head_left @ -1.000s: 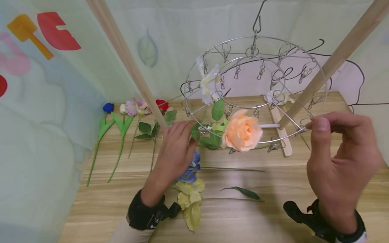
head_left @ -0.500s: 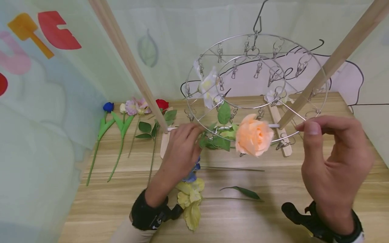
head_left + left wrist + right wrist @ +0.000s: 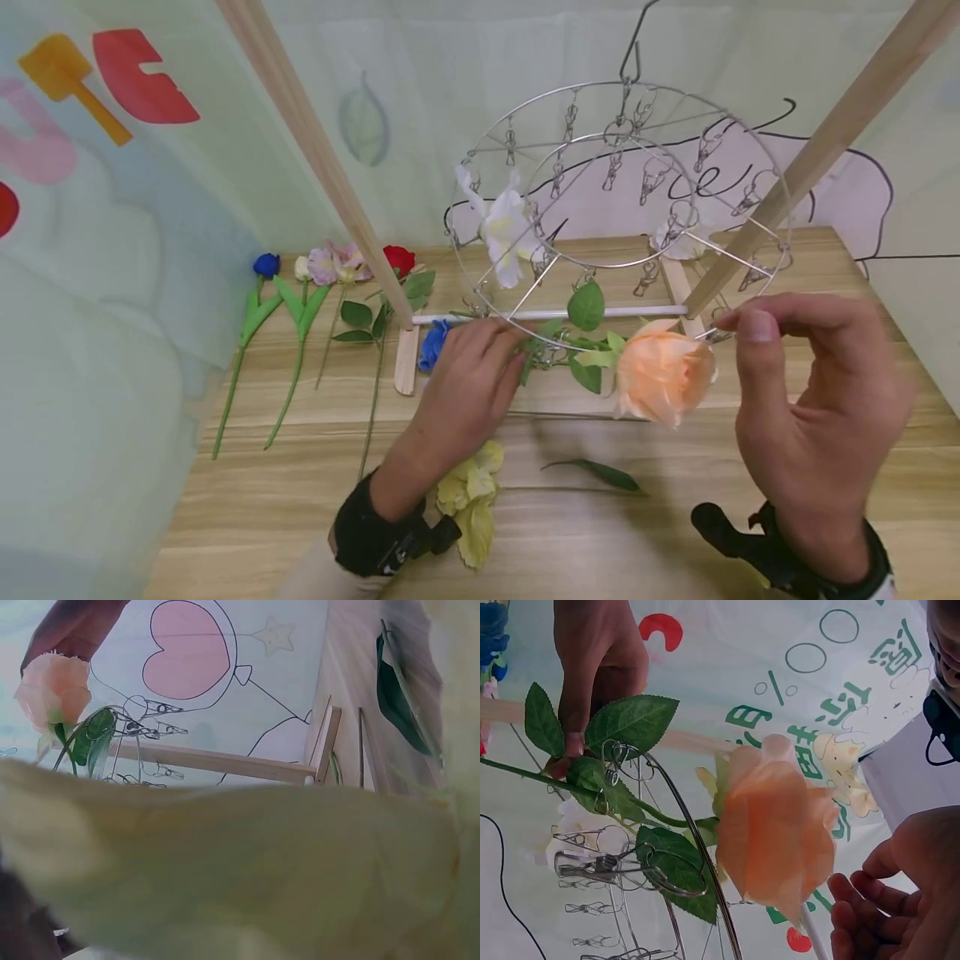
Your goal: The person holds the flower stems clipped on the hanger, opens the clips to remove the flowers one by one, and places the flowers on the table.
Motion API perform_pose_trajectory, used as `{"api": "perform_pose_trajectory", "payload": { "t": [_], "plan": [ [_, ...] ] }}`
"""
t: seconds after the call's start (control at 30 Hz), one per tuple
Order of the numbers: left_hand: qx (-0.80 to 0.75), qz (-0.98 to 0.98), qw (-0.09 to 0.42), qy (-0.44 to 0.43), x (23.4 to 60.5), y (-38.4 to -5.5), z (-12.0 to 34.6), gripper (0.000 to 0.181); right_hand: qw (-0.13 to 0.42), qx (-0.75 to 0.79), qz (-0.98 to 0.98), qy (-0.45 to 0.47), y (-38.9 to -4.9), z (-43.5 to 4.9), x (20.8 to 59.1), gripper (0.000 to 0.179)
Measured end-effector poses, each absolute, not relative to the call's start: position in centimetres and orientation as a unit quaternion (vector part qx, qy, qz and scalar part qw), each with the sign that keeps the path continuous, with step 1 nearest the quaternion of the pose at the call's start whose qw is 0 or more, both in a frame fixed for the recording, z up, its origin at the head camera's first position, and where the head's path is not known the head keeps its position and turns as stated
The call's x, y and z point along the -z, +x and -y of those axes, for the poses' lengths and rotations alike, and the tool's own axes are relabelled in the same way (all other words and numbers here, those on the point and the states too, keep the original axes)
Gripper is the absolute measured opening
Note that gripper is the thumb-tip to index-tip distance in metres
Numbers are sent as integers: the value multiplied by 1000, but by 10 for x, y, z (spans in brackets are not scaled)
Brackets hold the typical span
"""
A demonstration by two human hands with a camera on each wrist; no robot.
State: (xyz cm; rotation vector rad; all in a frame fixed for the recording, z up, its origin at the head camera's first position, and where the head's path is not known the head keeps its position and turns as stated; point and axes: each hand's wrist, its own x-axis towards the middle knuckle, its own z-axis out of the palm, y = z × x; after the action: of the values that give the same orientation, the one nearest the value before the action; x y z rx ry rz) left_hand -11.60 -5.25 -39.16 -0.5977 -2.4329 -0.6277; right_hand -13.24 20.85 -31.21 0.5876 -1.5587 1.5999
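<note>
A peach rose (image 3: 666, 372) with green leaves lies across the near rim of a round wire clip hanger (image 3: 558, 260). My left hand (image 3: 474, 372) pinches its stem close to a metal clip; in the right wrist view, the thumb and a finger of that left hand (image 3: 600, 671) meet on the stem (image 3: 525, 774). My right hand (image 3: 821, 417) pinches the hanger's front right rim between thumb and forefinger, just right of the bloom. A white flower (image 3: 506, 233) hangs at the hanger's left side. Yellow petals (image 3: 225, 862) cover much of the left wrist view.
Wooden posts (image 3: 315, 158) and a white crossbar (image 3: 555, 314) frame the hanger. On the table lie blue (image 3: 266, 266) and white tulips, a pink flower (image 3: 339, 262), a red rose (image 3: 399, 260), a yellow flower (image 3: 472, 504) and a loose leaf (image 3: 603, 473). Blue petals (image 3: 433, 344) show beside my left hand.
The hanger has turned, carrying the peach rose right and nearer and the white flower forward. My left hand has moved right with the stem; my right hand has shifted slightly left and down.
</note>
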Motion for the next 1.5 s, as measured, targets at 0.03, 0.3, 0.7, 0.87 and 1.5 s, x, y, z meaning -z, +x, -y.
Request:
{"api": "perform_pose_trajectory", "payload": {
  "t": [0.03,0.3,0.7,0.87,1.5],
  "plan": [
    [234,903,278,-227,392,-116,52,20,402,-630,620,239,-132,-209,313,16],
    [244,888,282,-269,392,-114,44,22,362,-505,721,306,-124,-212,309,16],
    [274,882,272,-272,392,-109,41,28,349,-455,761,304,-123,-220,306,32],
    [286,875,284,-269,393,-110,40,29,339,-447,770,304,-124,-224,306,32],
    [275,890,293,-216,391,-114,46,39,257,-312,868,289,-123,-232,301,25]
  ]
}}
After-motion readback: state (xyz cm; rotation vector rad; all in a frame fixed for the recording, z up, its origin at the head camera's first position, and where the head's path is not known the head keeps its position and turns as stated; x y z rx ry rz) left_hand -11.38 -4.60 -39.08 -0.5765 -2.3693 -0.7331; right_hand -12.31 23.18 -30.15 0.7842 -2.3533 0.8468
